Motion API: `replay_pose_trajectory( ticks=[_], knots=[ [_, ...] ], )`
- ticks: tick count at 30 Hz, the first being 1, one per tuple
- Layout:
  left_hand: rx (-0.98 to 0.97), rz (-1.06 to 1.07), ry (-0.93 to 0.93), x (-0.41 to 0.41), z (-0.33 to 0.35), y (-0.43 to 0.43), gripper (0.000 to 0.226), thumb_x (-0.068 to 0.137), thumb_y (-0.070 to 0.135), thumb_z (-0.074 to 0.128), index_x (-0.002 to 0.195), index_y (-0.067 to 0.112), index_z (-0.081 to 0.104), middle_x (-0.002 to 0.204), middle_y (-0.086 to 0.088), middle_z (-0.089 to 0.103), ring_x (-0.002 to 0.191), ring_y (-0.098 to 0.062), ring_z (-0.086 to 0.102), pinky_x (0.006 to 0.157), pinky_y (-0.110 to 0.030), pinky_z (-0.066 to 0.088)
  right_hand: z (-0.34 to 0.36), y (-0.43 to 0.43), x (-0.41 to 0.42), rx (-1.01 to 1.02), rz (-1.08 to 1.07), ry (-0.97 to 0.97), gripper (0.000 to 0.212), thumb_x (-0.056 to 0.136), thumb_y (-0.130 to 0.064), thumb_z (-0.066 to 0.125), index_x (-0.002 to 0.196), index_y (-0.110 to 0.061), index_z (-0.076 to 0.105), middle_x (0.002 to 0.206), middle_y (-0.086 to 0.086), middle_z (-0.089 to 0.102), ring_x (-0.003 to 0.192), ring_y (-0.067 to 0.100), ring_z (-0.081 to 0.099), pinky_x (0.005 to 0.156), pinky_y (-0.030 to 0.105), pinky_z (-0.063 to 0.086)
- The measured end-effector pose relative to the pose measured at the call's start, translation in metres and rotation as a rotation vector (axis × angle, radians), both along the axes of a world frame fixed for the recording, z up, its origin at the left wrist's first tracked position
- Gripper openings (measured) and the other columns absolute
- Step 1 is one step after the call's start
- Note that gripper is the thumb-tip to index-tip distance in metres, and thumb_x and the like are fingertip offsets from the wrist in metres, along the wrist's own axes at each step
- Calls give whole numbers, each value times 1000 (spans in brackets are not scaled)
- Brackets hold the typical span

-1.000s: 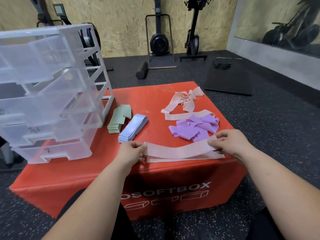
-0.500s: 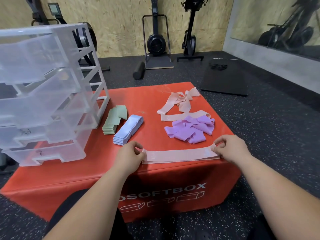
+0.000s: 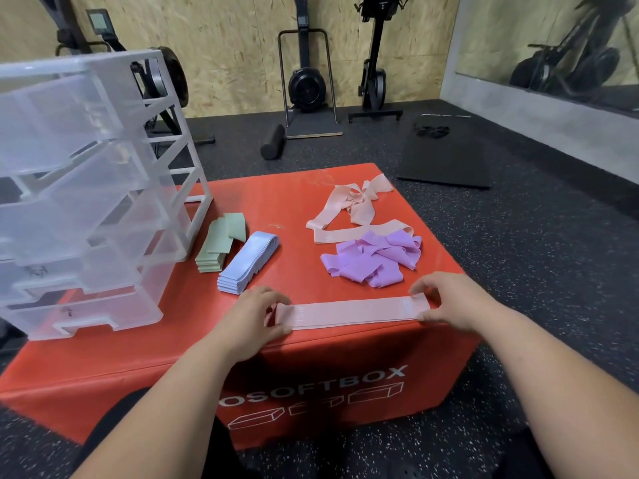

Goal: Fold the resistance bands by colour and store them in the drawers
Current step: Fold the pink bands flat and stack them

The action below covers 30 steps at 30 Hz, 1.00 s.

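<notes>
A pink resistance band (image 3: 352,313) lies flat and straight along the front edge of the red soft box (image 3: 297,209). My left hand (image 3: 252,316) pinches its left end and my right hand (image 3: 449,302) pinches its right end. Behind it sit a loose heap of purple bands (image 3: 375,259) and a tangle of pink bands (image 3: 352,210). A folded stack of green bands (image 3: 219,242) and a folded stack of light blue bands (image 3: 247,261) lie beside the clear plastic drawer unit (image 3: 86,202) on the box's left.
The drawers of the unit stick out towards me at staggered depths. Black speckled floor surrounds the box, with a black mat (image 3: 446,160), a foam roller (image 3: 273,141) and rowing machines (image 3: 307,81) against the wooden back wall.
The pink band was slack and wavy between my hands; both hands have lowered it and pulled it straight, flat on the box's front edge.
</notes>
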<state>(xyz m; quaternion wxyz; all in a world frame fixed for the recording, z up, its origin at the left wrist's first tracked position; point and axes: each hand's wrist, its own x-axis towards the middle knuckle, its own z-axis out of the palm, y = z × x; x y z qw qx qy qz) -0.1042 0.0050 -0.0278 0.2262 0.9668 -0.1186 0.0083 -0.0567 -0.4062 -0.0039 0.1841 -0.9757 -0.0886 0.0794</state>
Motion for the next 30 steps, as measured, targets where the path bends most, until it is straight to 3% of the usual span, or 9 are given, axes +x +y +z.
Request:
replay_pose_trajectory(
  ticks=[7, 12, 18, 20, 26, 30],
  knots=[
    [68, 19, 11, -6, 13, -8, 43, 86, 43, 83, 125, 40, 66, 126, 17, 57, 116, -12, 53, 99, -32, 48, 1, 4, -6, -110, 55, -57, 44, 77, -38, 89, 116, -41, 70, 115, -13, 61, 108, 15, 61, 96, 32, 48],
    [134, 77, 53, -1, 37, -22, 58, 87, 50, 79, 139, 35, 59, 137, 5, 50, 130, -20, 49, 107, -36, 44, 13, 13, -9, -44, 33, -91, 45, 82, -45, 84, 124, -39, 69, 125, -9, 62, 111, 17, 61, 100, 36, 49],
    [44, 138, -51, 17, 55, -34, 51, 93, 45, 74, 139, 29, 60, 142, 2, 53, 136, -20, 47, 106, -36, 43, 34, 60, 1, 97, 19, -151, 34, 89, -43, 76, 122, -38, 69, 120, -11, 62, 103, 13, 60, 86, 30, 45],
    [-9, 157, -68, 25, 45, -30, 48, 93, 42, 74, 138, 29, 61, 138, 4, 56, 133, -20, 50, 105, -37, 46, 35, 81, 11, 157, 21, -175, 35, 90, -41, 75, 124, -38, 68, 123, -14, 62, 102, 8, 59, 89, 30, 46],
    [-137, 125, -91, 55, 18, -29, 44, 93, 42, 73, 135, 33, 62, 125, 9, 59, 118, -15, 57, 99, -36, 49, 29, 139, 63, 117, 71, -226, 46, 91, -46, 68, 137, -39, 62, 141, -13, 56, 135, 16, 46, 108, 41, 42],
    [-123, 109, -113, 74, 6, -36, 45, 95, 44, 70, 137, 36, 58, 128, 8, 56, 121, -16, 54, 101, -38, 49, 14, 175, 105, -28, 125, -241, 55, 93, -58, 64, 145, -40, 55, 152, -10, 49, 143, 20, 36, 115, 43, 38]
  ],
)
